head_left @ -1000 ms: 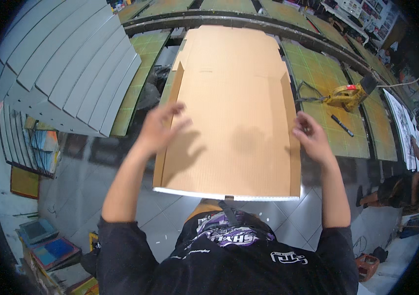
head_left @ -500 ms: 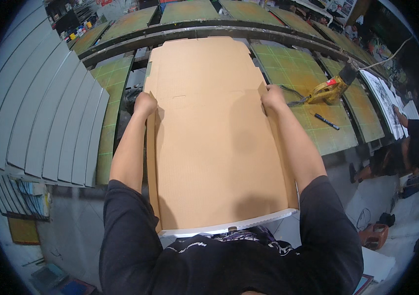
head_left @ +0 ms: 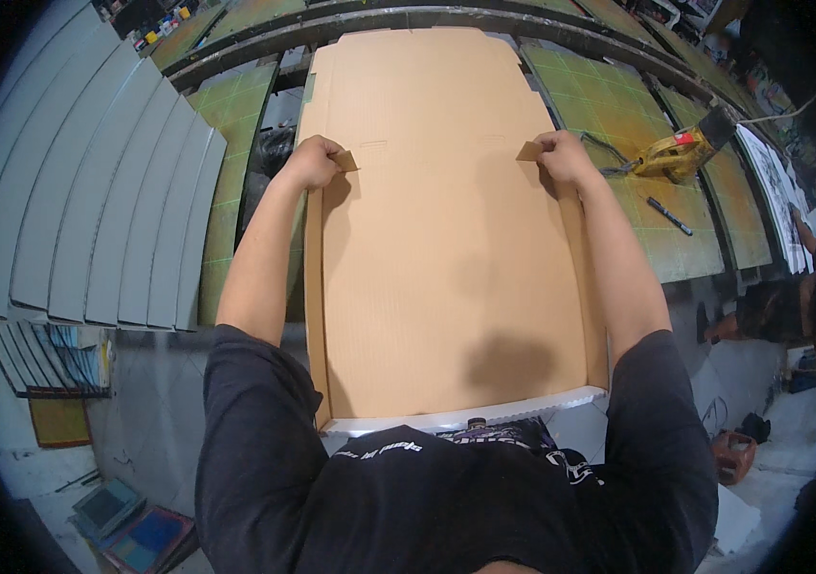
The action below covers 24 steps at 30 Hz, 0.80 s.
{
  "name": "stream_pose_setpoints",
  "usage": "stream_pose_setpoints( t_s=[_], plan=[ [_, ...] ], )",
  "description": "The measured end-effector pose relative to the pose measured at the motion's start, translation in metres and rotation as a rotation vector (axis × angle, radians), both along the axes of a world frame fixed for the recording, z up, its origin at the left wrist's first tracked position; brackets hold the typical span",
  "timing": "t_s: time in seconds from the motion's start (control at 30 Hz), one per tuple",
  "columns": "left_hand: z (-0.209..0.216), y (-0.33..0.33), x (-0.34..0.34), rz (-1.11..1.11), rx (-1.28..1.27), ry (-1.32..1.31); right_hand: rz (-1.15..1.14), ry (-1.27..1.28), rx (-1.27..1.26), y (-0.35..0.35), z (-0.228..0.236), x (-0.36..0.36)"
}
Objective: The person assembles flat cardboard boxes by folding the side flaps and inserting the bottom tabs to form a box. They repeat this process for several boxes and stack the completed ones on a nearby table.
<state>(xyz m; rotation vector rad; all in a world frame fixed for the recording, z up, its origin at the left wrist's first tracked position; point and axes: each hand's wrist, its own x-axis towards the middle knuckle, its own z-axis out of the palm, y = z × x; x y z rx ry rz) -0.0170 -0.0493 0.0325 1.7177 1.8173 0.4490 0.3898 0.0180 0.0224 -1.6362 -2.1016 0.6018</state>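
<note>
A large brown cardboard box (head_left: 446, 277) lies unfolded in front of me, its side walls standing up and its far panel flat. My left hand (head_left: 314, 163) is closed on a small corner flap (head_left: 346, 161) at the far end of the left wall. On the other side my right hand (head_left: 563, 157) grips the matching flap (head_left: 529, 150) of the right wall. Both flaps are bent inward over the base. The near wall is folded up and shows a white outer edge close to my shirt.
Several grey-white folded boxes (head_left: 111, 201) stand stacked at the left. On the green gridded boards (head_left: 637, 220) to the right lie a yellow heat gun (head_left: 681, 153) and a black marker (head_left: 669, 216). Another person (head_left: 791, 297) works at far right beside printed sheets (head_left: 773, 191).
Both hands have turned inward, bending the small flaps in from the side walls. The view has shifted, so the box sits higher and further right in the picture.
</note>
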Motion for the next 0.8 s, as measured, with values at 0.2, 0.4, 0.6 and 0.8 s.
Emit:
stream_pose_setpoints(
  t_s=[0.2, 0.4, 0.6, 0.8],
  plan=[
    [-0.003, -0.012, 0.003, -0.029, 0.058, 0.037, 0.193, 0.01, -0.057, -0.007, 0.005, -0.003],
    [-0.014, 0.001, -0.01, -0.11, 0.055, 0.003, 0.217, 0.098, -0.167, -0.002, 0.007, 0.0],
    [-0.01, 0.033, -0.032, 0.366, 0.321, -0.244, -0.318, 0.294, 0.017, 0.033, 0.013, 0.005],
    [-0.014, 0.069, -0.026, 0.481, 0.031, 0.119, -0.32, -0.024, -0.124, 0.074, 0.003, -0.002]
  ],
)
